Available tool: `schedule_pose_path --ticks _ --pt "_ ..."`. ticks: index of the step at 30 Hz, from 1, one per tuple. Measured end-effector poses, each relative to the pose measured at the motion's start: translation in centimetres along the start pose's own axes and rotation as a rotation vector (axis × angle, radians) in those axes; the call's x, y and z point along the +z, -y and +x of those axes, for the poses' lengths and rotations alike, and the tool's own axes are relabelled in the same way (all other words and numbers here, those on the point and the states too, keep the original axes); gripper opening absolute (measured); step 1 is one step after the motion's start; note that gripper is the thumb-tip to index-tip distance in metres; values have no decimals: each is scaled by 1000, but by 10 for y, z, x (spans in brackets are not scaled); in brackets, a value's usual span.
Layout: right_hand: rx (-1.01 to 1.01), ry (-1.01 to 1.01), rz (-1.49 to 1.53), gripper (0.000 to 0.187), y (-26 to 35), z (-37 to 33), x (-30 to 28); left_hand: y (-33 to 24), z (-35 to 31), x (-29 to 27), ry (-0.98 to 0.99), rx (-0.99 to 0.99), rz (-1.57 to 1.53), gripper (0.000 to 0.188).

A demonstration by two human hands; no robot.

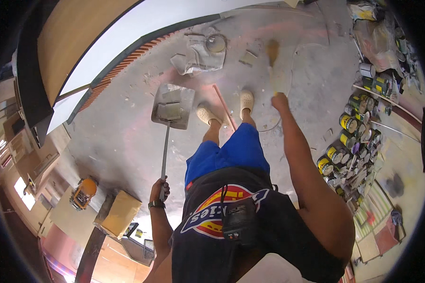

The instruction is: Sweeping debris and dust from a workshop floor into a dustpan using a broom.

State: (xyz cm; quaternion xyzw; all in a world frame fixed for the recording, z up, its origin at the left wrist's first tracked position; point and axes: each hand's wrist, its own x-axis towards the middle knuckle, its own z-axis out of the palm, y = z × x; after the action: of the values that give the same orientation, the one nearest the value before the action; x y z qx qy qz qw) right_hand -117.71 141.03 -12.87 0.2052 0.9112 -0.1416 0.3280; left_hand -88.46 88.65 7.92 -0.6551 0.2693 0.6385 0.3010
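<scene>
My left hand (160, 189), with a watch on the wrist, is wrapped round the long grey handle of a dustpan (186, 100). The pan rests on the floor to the left of my feet, with flat greyish pieces (168, 111) in it. Stretched out ahead on the right, my right hand (279, 101) is closed on a broom (272, 51). Motion smears the broom's pale yellowish handle and brown bristles. Between my cream clogs (246, 101) lies a thin reddish strip (224, 106).
Crumpled plastic sheeting (200, 59) with a round lid-like piece (216, 43) lies ahead, near a small flat scrap (248, 57). Many paint cans (348, 122) crowd the right side. A large white panel (111, 56) borders the left. An orange machine (86, 189) stands at lower left.
</scene>
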Motion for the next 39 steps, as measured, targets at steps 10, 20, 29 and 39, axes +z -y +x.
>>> schedule_pose_path --ticks 10,20,29,39 --pt "-273 323 -41 32 186 -111 57 51 16 -45 31 -42 -292 19" --pt "-388 153 102 44 114 -126 5 74 32 -67 -34 -20 -333 15" --pt "-18 55 -160 29 112 7 -56 77 44 -76 49 -17 -489 16" --pt "-371 -38 -401 21 325 17 88 46 70 -69 109 -92 -572 17"
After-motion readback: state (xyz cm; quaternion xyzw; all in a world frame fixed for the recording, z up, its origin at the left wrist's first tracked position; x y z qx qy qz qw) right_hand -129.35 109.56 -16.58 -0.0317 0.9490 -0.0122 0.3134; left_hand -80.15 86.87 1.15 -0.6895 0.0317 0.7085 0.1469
